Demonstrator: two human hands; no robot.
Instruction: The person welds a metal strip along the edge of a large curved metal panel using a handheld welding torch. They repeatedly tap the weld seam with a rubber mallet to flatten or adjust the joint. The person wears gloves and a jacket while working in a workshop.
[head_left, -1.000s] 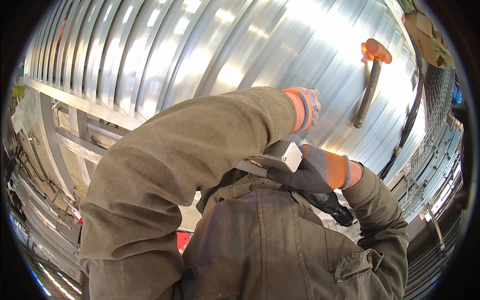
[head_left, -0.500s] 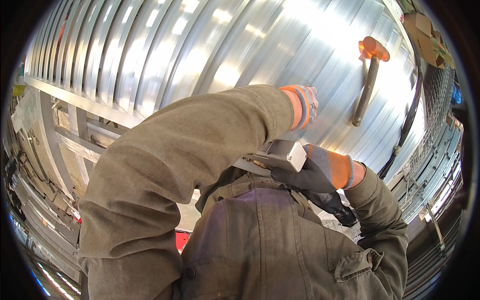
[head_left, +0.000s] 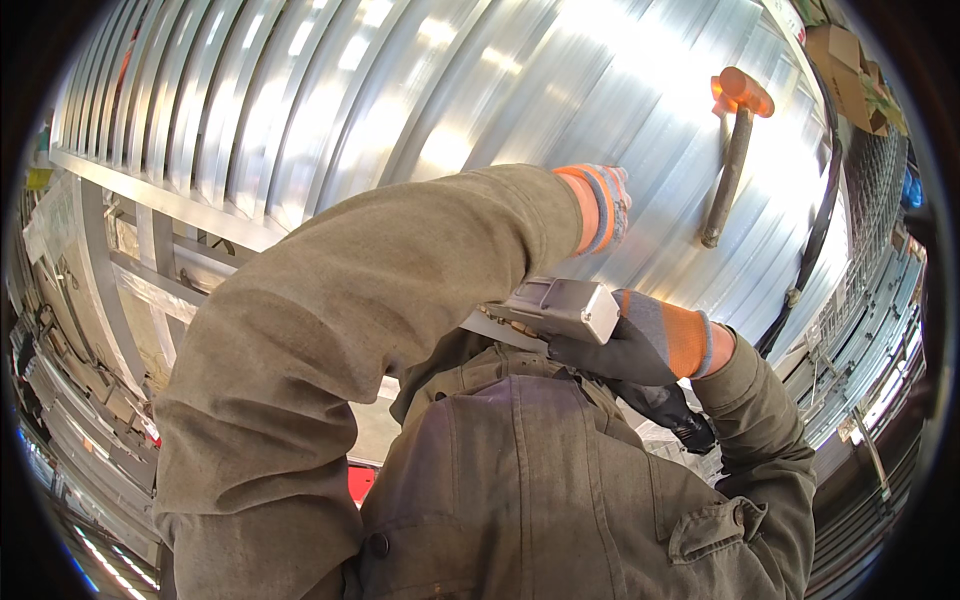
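Note:
My left arm, in an olive-brown sleeve, crosses in front of me to the right. My left hand [head_left: 606, 212], in an orange and grey glove, is low over the ribbed metal surface [head_left: 450, 110]; its fingers are turned away and hidden. Close to my chest, my right hand [head_left: 645, 345] wears an orange, grey and black glove. Its fingers are wrapped round a hand tool with a boxy silver-grey metal body [head_left: 565, 308]; the grip is mostly covered. A black part [head_left: 672, 412] shows below that hand. Beyond my left hand, an orange-headed mallet [head_left: 735, 150] lies on the metal.
Parallel metal profiles form the surface, with gaps between them at the left. A metal frame [head_left: 100, 270] stands below its left edge. A black cable [head_left: 822, 225] runs along the right side, near a cardboard box [head_left: 842, 75] and wire mesh [head_left: 875, 165].
The tool and my right hand have shifted very slightly to the right. My left hand, the mallet and the metal surface appear slightly farther left in the view.

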